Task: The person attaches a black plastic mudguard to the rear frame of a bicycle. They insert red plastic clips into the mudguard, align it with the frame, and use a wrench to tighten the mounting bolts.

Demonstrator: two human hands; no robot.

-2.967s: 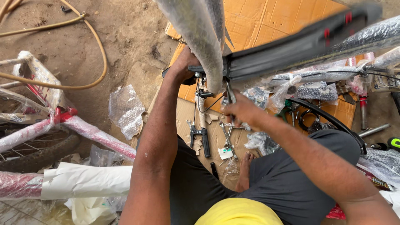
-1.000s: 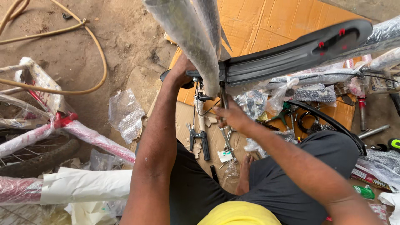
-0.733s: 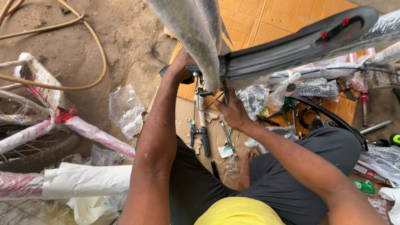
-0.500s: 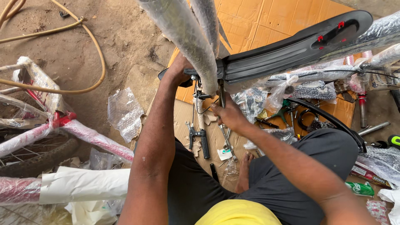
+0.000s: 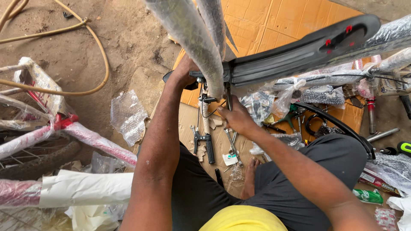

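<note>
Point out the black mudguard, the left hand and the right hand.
black mudguard [image 5: 299,53], head view, middle of its curved top.
left hand [image 5: 185,72], head view, back of the hand.
right hand [image 5: 236,119], head view, back of the hand.

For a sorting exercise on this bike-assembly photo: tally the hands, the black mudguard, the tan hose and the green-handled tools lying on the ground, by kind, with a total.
Hands: 2, left hand and right hand
Black mudguard: 1
Tan hose: 1
Green-handled tools: 2, pliers and green grip
Total: 6
</note>
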